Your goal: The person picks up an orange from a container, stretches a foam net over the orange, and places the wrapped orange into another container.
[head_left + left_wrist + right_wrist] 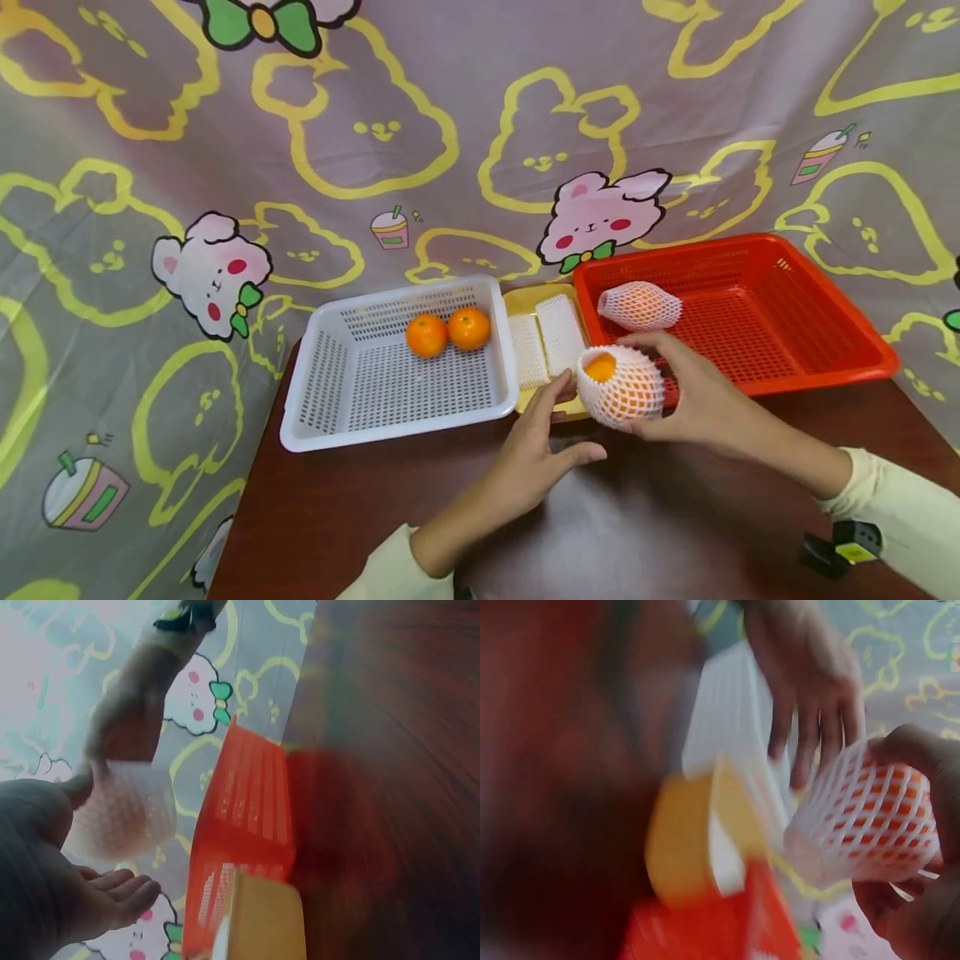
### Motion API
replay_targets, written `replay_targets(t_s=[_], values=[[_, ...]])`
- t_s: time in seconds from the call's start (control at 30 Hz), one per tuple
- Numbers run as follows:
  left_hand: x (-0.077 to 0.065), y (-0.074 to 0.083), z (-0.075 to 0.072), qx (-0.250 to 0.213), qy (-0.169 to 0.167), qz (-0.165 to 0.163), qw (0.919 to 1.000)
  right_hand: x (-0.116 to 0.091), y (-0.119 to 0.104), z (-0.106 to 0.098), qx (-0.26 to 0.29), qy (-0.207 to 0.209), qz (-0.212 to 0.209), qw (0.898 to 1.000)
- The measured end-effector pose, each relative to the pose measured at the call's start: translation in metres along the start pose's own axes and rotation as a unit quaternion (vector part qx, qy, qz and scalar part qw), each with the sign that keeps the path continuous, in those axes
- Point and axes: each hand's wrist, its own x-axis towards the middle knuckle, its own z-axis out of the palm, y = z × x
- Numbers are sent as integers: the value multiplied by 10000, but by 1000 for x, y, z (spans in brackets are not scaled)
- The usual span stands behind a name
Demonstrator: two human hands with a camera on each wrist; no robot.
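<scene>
My right hand (pixel 693 392) grips an orange in a white foam net sleeve (pixel 626 392), thumb below and fingers over its side. Through the sleeve's open end, which faces left, bare orange peel shows. In the right wrist view the netted orange (pixel 877 817) sits between thumb and fingers. My left hand (pixel 532 458) is beside the sleeve's open end, fingers spread and thumb out, holding nothing. In the left wrist view, the left hand's (pixel 67 862) palm faces the blurred sleeve (pixel 124 814). Both hands are above the table in front of the baskets.
A white basket (pixel 397 429) at left holds two bare oranges (pixel 447 332). Between the baskets, a yellow tray (pixel 528 400) contains flat white foam sleeves (pixel 561 333). The red basket (pixel 787 333) at right has another netted orange (pixel 640 306). A patterned curtain (pixel 465 125) hangs behind the dark table (pixel 360 508).
</scene>
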Motion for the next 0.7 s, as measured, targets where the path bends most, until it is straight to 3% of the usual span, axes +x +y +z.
replay_targets(t_s=[0.07,0.13,0.2,0.3,0.37,0.43,0.53,0.63,0.7], values=[[7,3,4,803,-44,342,9962,11,9,-15,-859,310,-328,9953],[16,7,9,1802,-92,863,9798,24,22,-32,-1563,525,-681,9840],[27,10,15,2912,-100,1371,9467,38,40,-51,-2128,559,-921,9711],[42,11,26,4029,-152,1954,8940,59,70,-79,-2817,406,-1093,9524],[50,9,33,4471,-223,2229,8660,73,89,-96,-3142,217,-1076,9430],[57,7,39,4761,-327,2394,8455,86,107,-110,-3423,-51,-922,9350],[65,3,46,4985,-546,2385,8317,101,130,-124,-3724,-708,-478,9241],[69,-1,52,5074,-728,2252,8286,109,147,-132,-3869,-1457,-16,9105],[70,-3,54,5167,-774,2199,8238,110,157,-133,-3880,-1737,161,9050]])
